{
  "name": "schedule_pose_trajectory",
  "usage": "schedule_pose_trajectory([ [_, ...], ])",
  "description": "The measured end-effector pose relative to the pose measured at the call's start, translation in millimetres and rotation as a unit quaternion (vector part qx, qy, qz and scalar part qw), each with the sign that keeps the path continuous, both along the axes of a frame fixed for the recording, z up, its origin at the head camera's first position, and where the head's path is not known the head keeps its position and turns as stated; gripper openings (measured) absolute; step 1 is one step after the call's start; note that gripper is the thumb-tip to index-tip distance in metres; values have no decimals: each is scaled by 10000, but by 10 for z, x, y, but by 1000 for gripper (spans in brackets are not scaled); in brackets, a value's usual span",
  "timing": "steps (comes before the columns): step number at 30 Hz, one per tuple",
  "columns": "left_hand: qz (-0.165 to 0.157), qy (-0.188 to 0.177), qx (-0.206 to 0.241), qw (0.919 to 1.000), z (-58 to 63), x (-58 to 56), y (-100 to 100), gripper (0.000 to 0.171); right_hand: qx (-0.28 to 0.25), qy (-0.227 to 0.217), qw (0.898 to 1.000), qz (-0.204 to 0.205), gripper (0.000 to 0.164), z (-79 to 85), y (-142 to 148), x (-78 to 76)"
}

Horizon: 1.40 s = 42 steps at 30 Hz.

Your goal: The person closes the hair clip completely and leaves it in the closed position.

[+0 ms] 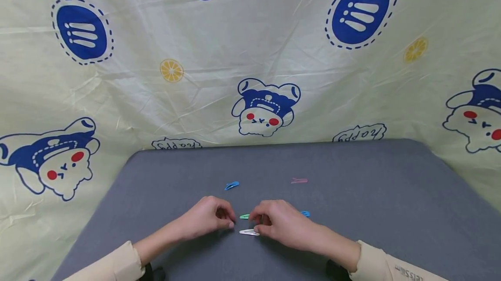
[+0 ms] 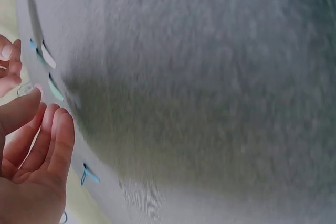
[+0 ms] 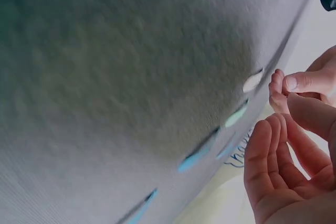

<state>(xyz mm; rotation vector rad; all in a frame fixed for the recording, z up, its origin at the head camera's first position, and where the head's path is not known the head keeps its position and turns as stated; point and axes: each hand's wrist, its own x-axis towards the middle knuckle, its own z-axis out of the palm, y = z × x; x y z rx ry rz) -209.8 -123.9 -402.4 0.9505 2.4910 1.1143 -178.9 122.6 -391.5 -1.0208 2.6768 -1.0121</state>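
Close above the grey table, my left hand point(image 1: 209, 215) has its fingers loosely bent, with nothing between them. Facing it, my right hand point(image 1: 283, 224) hovers with thumb and fingers apart, also holding nothing in the right wrist view. A white snap hair clip point(image 1: 247, 232) and a green snap hair clip point(image 1: 244, 216) lie between the hands, their right ends overlapped by the right fingers in the head view. Behind the right hand a blue hair clip point(image 1: 305, 214) is partly hidden. Another blue hair clip point(image 1: 232, 185) lies beyond the left hand with its arms spread.
A pinkish-purple hair clip point(image 1: 299, 180) lies farther back on the grey cloth-covered table point(image 1: 372, 185). Behind the table's far edge hangs a pale curtain point(image 1: 211, 107) printed with cartoon figures and orange slices.
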Motion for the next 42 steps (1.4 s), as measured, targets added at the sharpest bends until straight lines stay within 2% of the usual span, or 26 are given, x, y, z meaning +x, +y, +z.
schedule_pose_trajectory([
  [5, 268, 186, 11, 9995, 56, -65, -86, 7, 61, 16, 10000, -14, 16, 100, 15, -117],
  [11, 590, 331, -12, 9977, 73, -165, -184, 9, 143, -143, 9998, 5, 19, 178, 25, -329],
  [16, 920, 197, 217, 9953, 56, -296, -232, 10, 237, -44, 9995, 213, 19, 159, -15, -508],
  [21, 1256, 117, 354, 9914, 49, -444, -259, 12, 562, 187, 9978, 310, 21, 105, -70, -684],
  [25, 1259, 112, 309, 9915, 55, -529, -280, 12, 770, 311, 9961, 313, 21, 81, -119, -830],
  [36, 1014, -172, 261, 9944, -1, -715, -318, 13, 837, -24, 9962, 236, 19, 10, -239, -1148],
  [42, 804, -549, 259, 9949, -46, -812, -332, 16, 838, -289, 9959, 153, 18, -38, -290, -1264],
])
